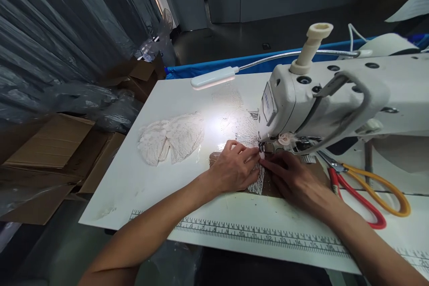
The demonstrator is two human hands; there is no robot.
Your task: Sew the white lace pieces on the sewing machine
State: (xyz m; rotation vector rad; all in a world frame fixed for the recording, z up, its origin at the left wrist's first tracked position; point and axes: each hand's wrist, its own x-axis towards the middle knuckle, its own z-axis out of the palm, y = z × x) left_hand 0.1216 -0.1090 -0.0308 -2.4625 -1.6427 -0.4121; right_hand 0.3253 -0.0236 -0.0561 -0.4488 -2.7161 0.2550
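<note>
A strip of white lace fabric (256, 184) lies under the presser foot of the white sewing machine (311, 94), and more of it spreads out behind the needle area. My left hand (234, 167) presses on the lace from the left, its bent fingers close together beside the presser foot (262, 146). From the right, my right hand (295, 178) reaches in with the index fingertip at the lace edge and the other fingers curled, partly in shadow. Beneath the hands is a brown plate (268, 185). A gathered white lace piece (170, 138) rests apart, to the left.
Scissors (365, 187) with red and yellow handles lie right of my right hand. A lamp (214, 78) on a bendable neck lights the white table (134, 187). A printed ruler (248, 234) runs along the front edge. Cardboard boxes (50, 147) and plastic bags stand left.
</note>
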